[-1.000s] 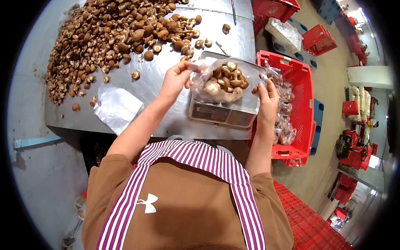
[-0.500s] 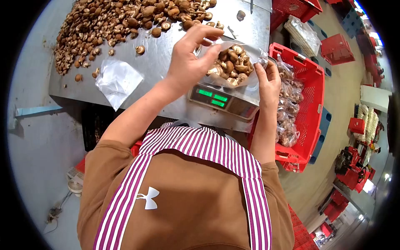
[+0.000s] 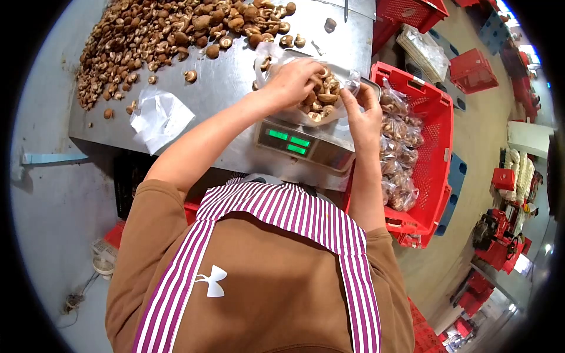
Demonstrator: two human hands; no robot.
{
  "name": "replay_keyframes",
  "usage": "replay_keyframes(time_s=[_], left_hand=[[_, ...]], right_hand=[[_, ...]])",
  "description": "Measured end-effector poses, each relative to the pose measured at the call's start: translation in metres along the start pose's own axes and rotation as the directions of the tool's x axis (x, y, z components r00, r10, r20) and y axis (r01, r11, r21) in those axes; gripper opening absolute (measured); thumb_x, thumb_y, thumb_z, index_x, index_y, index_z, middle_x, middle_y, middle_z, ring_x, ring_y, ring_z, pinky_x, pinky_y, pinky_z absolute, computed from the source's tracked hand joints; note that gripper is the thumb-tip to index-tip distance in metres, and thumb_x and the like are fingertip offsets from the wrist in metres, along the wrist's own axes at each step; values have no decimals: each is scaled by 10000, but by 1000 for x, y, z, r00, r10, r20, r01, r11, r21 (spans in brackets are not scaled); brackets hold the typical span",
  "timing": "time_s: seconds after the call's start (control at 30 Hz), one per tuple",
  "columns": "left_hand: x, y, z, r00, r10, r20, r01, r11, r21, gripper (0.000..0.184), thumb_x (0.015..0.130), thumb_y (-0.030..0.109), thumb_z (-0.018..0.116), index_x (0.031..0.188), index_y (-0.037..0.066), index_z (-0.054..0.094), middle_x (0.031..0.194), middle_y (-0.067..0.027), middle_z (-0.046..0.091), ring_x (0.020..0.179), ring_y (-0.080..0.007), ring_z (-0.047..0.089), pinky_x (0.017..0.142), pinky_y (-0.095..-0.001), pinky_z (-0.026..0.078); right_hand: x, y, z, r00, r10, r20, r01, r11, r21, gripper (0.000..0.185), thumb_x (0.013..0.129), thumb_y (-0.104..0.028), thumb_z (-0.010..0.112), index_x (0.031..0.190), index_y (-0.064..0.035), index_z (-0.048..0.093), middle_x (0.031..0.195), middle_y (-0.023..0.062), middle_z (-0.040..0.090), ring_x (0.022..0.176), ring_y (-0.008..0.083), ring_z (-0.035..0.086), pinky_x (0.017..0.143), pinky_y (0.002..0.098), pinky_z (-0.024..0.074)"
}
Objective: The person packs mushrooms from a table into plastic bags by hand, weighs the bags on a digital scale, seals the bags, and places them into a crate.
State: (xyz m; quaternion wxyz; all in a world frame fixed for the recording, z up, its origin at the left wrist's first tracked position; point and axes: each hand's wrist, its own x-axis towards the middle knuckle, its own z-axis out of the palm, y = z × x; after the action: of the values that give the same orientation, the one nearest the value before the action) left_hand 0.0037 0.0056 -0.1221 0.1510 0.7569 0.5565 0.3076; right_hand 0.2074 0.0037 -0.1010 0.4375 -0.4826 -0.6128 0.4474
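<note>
A clear plastic bag [image 3: 294, 113] of brown mushrooms [image 3: 325, 94] lies open on the weighing scale [image 3: 332, 154], whose green digits are lit. My left hand [image 3: 294, 82] reaches over the bag's mouth, its fingers curled down onto the mushrooms; the fingertips are partly hidden among them. At the bag's right side, my right hand [image 3: 365, 112] pinches the plastic edge between thumb and fingers. Left of the scale, a stack of empty clear bags [image 3: 160, 120] rests on the metal table [image 3: 220, 97].
A large heap of loose mushrooms [image 3: 153, 35] covers the table's far left. On the right stands a red crate [image 3: 432, 153] with several filled mushroom bags [image 3: 403, 159]. More red crates [image 3: 474, 69] are on the floor beyond. A grey wall [image 3: 47, 194] bounds the left.
My left hand has turned and moved down from the bag's upper edge onto the mushrooms, fingers now curled. My right hand stays at the bag's right edge. The view has shifted slightly.
</note>
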Motion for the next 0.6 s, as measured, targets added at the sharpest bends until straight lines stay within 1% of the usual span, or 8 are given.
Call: replay_keyframes(time_s=[0.03,0.1,0.13,0.2,0.23,0.37,0.53,0.6], left_hand=[[4,-1,2,1000,4,-2,-4,1000,0,332,822,69,663,1150,52,615,1170,-136,637,1081,-293,610,904,-391,491],[9,-3,5,971,54,233,-89,986,144,518,795,144,705,1287,102,552,1300,-109,567,1214,-291,526,998,-423,430],[12,-4,8,972,53,230,-88,985,147,518,795,144,705,1287,102,552,1300,-109,567,1214,-291,526,998,-423,430],[24,-1,18,948,23,316,-107,963,249,645,765,237,741,1355,124,507,1324,-88,549,1250,-282,499,1020,-432,405],[32,2,18,930,-5,368,-105,955,277,723,722,338,772,1362,125,512,1281,-113,563,1242,-295,499,1021,-433,393],[47,14,29,867,-45,497,-175,905,388,826,647,439,801,1360,129,522,1226,-170,556,1149,-341,525,992,-427,402],[47,11,46,870,-110,480,-114,903,414,704,637,384,801,1250,120,576,1231,-169,536,1138,-346,525,972,-437,420],[42,6,47,917,6,398,-144,937,318,615,651,331,783,1190,109,586,1178,-169,541,1107,-352,530,950,-455,435]], right_hand=[[0,-2,0,1000,-15,16,15,1000,20,246,883,-150,717,997,40,611,867,50,634,805,104,558,733,249,463],[3,10,-3,1000,-9,18,8,999,32,206,890,-131,702,970,34,608,845,40,628,784,95,546,710,241,453],[5,10,-3,1000,-1,23,0,999,45,168,898,-113,686,942,27,604,822,30,622,763,85,535,688,232,443],[6,6,-3,1000,-17,17,15,994,113,126,914,-86,657,906,20,590,800,6,596,742,73,514,669,233,436],[6,3,-5,1000,1,5,-2,990,144,112,919,-79,648,903,15,590,806,1,594,747,69,515,671,234,437],[6,12,-14,1000,23,12,-24,989,144,79,929,-67,632,933,5,599,849,0,608,774,63,533,690,230,441],[5,18,-17,999,53,11,-54,979,198,66,933,-56,620,958,4,608,867,9,624,778,70,553,708,230,448],[4,14,-21,997,74,18,-76,975,211,63,935,-55,615,965,0,610,870,8,627,775,73,558,708,231,453]])
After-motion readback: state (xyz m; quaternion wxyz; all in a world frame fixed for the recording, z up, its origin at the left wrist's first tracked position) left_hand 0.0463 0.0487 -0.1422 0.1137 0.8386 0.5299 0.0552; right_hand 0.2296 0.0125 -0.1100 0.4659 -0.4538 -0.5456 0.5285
